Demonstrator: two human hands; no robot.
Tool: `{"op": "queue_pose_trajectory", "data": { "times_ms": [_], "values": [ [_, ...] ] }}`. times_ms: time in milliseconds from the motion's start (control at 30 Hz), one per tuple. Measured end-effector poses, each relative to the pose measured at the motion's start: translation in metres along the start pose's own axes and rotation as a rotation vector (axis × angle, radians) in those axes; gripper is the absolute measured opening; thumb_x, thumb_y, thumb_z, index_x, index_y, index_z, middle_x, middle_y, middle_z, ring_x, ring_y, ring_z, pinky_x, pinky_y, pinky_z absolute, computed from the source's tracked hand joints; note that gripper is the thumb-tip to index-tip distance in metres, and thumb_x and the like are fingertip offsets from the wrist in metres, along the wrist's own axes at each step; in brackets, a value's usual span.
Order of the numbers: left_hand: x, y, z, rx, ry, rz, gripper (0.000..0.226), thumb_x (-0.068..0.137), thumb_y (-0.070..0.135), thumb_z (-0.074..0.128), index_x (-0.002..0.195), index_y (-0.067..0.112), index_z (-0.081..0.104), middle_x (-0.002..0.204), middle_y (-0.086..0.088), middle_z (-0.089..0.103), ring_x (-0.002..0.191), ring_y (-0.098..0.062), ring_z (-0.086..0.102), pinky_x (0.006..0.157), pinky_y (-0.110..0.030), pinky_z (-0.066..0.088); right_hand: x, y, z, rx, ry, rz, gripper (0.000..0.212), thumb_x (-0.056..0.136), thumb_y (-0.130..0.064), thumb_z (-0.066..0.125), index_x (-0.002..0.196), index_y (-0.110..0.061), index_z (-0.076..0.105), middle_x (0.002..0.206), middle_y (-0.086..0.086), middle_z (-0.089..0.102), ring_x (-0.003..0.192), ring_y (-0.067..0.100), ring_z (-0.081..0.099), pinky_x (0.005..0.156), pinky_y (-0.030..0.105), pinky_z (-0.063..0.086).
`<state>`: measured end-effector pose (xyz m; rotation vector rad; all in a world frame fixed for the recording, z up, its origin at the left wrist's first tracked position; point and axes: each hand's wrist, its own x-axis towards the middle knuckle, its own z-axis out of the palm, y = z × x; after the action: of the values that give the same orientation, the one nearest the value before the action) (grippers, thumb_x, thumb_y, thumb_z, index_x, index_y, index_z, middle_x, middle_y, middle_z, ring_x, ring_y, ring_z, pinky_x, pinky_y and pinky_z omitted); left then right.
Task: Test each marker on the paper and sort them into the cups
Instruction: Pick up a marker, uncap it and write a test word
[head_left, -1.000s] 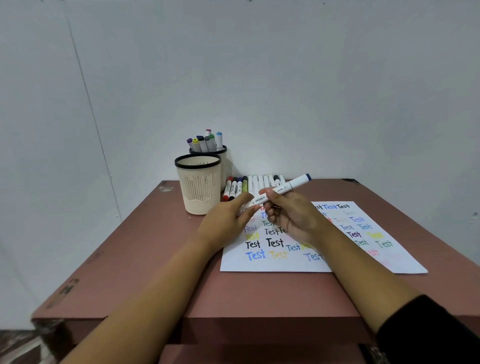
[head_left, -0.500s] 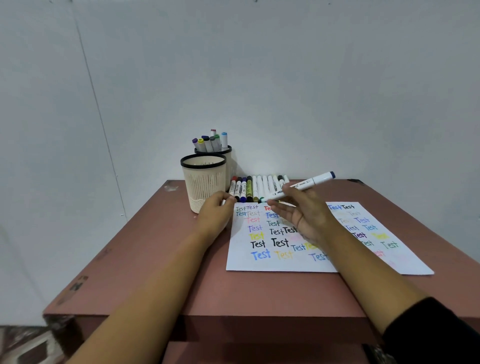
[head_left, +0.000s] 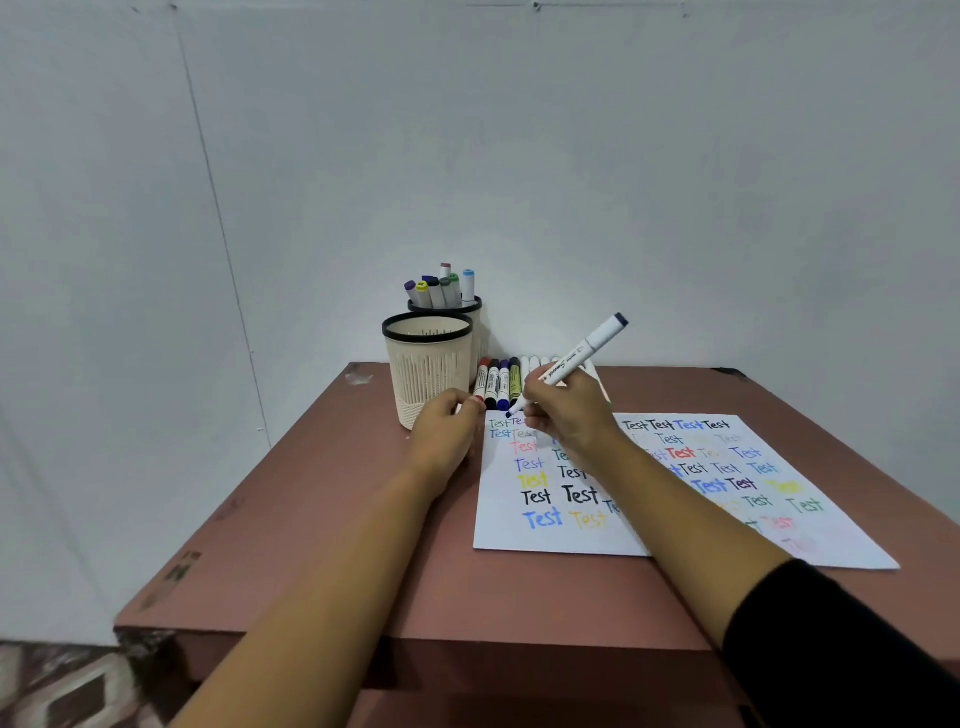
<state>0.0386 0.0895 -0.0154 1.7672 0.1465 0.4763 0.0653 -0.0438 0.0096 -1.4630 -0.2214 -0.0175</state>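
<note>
Marker (head_left: 576, 358) in grip of right hand (head_left: 571, 415), tip at far-left corner of paper (head_left: 504, 538); left hand (head_left: 447, 436) alongside, hold unclear.

Left hand (head_left: 448, 434), right hand (head_left: 569, 418): fingers (head_left: 540, 401) curled.

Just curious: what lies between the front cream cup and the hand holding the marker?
In the head view, a row of markers lies flat on the table between the front cup and the right hand gripping the white marker.
</note>
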Motion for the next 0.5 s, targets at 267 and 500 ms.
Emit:
{"op": "queue_pose_trajectory", "data": {
  "times_ms": [267,500],
  "values": [
    [0.002,-0.002,-0.001,-0.015,0.018,0.007,0.015,0.091,0.011,0.046,0.087,0.005,0.06,0.058,-0.003,0.05,0.05,-0.015,0.044,0.052,-0.026,0.039,-0.001,0.026,0.009,-0.089,0.066,0.017,0.012,0.083,-0.004,0.062,0.073,-0.006,0.057,0.061,0.007,0.058,0.048,0.012,0.057,0.054,0.027,0.053],
    [0.005,-0.005,-0.001,-0.084,0.03,-0.015,0.017,0.09,0.011,0.048,0.077,0.01,0.06,0.052,-0.001,0.049,0.045,-0.014,0.042,0.053,-0.028,0.036,0.003,0.029,0.01,-0.117,0.059,0.012,0.011,0.081,-0.001,0.065,0.072,-0.006,0.061,0.067,0.01,0.063,0.06,0.02,0.065,0.066,0.032,0.058]
  ]
}}
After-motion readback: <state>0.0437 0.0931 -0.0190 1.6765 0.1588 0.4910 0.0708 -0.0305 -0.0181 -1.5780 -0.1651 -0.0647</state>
